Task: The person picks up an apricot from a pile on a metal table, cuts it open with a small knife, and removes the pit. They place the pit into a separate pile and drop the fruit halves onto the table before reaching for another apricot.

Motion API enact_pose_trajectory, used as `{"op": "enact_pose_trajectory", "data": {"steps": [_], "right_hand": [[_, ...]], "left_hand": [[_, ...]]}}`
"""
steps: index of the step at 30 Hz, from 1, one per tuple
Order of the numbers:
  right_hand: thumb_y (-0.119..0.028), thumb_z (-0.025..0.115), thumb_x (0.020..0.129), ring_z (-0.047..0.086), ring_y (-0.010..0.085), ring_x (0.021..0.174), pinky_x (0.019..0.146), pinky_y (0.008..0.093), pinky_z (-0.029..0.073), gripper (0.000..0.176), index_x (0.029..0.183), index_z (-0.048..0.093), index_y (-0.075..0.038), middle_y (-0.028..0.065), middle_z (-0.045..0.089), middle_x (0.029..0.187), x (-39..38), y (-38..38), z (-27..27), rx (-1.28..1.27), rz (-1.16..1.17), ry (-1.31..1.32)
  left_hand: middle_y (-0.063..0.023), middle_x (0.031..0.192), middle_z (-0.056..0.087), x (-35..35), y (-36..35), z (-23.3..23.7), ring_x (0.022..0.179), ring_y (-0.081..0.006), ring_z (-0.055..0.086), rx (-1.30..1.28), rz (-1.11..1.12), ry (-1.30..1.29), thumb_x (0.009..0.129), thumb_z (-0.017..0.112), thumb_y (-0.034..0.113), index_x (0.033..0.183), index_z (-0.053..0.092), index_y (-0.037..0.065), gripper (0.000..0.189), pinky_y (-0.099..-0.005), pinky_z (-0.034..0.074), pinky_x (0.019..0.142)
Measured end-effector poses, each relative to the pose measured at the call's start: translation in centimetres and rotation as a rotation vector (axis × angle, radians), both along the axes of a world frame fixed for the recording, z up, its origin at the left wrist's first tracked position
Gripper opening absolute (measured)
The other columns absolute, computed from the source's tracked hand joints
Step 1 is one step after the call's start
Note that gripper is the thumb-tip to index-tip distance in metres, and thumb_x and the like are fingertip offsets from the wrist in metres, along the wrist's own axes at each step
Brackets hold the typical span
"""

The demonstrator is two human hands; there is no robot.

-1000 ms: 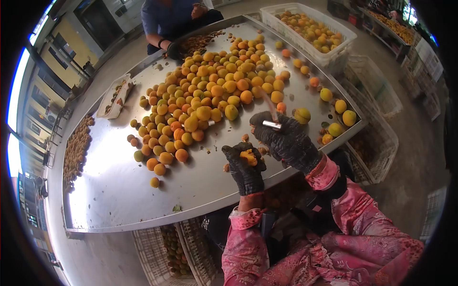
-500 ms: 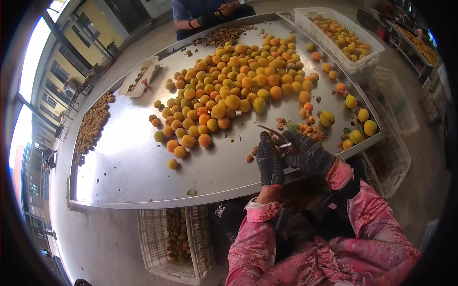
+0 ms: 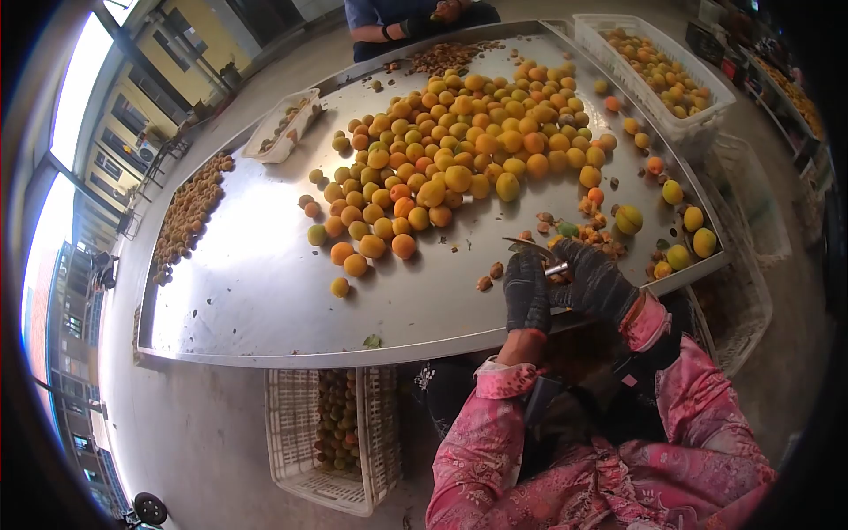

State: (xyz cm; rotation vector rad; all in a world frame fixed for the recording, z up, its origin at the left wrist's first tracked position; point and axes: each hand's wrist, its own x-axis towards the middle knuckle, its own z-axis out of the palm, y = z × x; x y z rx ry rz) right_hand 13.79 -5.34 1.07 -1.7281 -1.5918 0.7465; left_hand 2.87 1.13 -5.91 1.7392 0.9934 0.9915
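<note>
Over the near edge of the metal table, my hands are close together in dark knit gloves. My right hand (image 3: 596, 281) is closed round a knife with a curved blade (image 3: 528, 245) and a shiny metal part at its handle, the blade pointing left over my left hand. My left hand (image 3: 527, 293) is upright with its fingers curled just under the blade; whatever is in it is hidden. Just beyond my hands lie a pile of split apricot pieces (image 3: 606, 240) and a green leaf (image 3: 567, 229). A few brown pits (image 3: 484, 283) lie left of my left hand.
A large heap of apricots (image 3: 458, 178) covers the middle of the metal table (image 3: 265, 322). Brown pits (image 3: 190, 212) lie along its left side. White crates (image 3: 375, 499) stand below and a full one (image 3: 698, 119) at right. Across the table is another person (image 3: 380, 18).
The view has shifted, so the table and my hands appear further right and slightly higher. My hands keep nearly the same hold, with the knife's metal handle part showing more clearly.
</note>
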Motion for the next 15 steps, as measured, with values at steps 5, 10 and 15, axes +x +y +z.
{"op": "enact_pose_trajectory", "data": {"steps": [5,10,15], "right_hand": [[-0.017,0.073,0.069,0.061,0.0264,0.080,0.068,0.0342,0.049,0.041,0.101,0.054,0.001,0.0148,0.060,0.087,-1.4,-0.8,0.4,0.287,-0.114,0.022],[-0.012,0.072,0.072,0.058,0.0148,0.076,0.064,0.0294,0.048,0.033,0.098,0.055,-0.002,0.0065,0.059,0.083,0.7,-1.5,2.8,0.188,-0.257,0.388],[-0.020,0.076,0.068,0.058,0.0159,0.082,0.073,0.0287,0.048,0.047,0.106,0.054,-0.003,0.0091,0.061,0.091,2.2,-0.8,-0.1,0.072,-0.388,0.372]], "left_hand": [[-0.0134,0.092,0.057,0.0,0.0,1.8,0.083,-0.0221,0.057,-0.407,0.038,-0.345,0.092,0.043,0.023,0.101,0.055,-0.001,0.028,-0.0329,0.045,0.071],[-0.0091,0.083,0.057,-2.0,-0.7,3.8,0.069,-0.0154,0.056,0.479,0.046,0.204,0.088,0.054,0.025,0.094,0.056,-0.001,0.026,-0.0284,0.045,0.058],[-0.0114,0.080,0.056,-3.3,-3.1,6.5,0.062,-0.0234,0.058,-0.078,-0.356,-0.070,0.079,0.060,0.012,0.088,0.059,0.000,0.015,-0.0323,0.046,0.054]]}}
